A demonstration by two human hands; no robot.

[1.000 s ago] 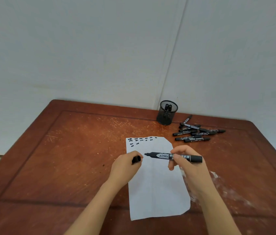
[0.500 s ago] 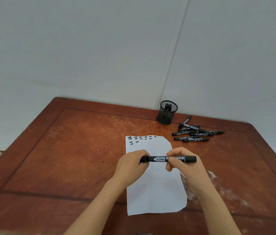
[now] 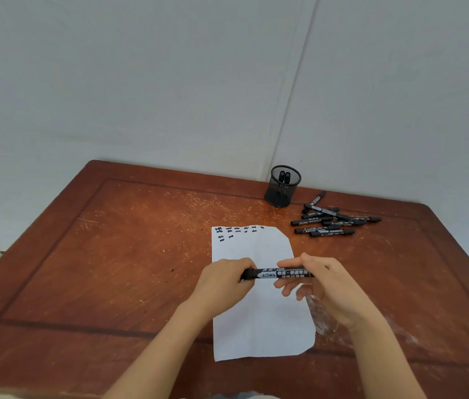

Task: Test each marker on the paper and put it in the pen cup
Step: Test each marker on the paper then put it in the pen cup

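Observation:
A black marker (image 3: pixel 278 274) with a white label lies level between both hands, above the white paper (image 3: pixel 259 321). My left hand (image 3: pixel 223 283) grips its capped left end. My right hand (image 3: pixel 325 283) holds the right part of the barrel between thumb and fingers, with the lower fingers loosely spread. The paper carries several short black test marks (image 3: pixel 234 231) near its top edge. A black mesh pen cup (image 3: pixel 282 187) stands at the back of the table with two markers in it.
A heap of several black markers (image 3: pixel 332 221) lies right of the cup. The worn red-brown wooden table (image 3: pixel 112 254) meets a white wall at the back. Pale scuffs mark the wood right of the paper.
One second ago the cap sat in my left hand apart from the bare tip. The cap went onto the marker, and both hands still hold it over the paper.

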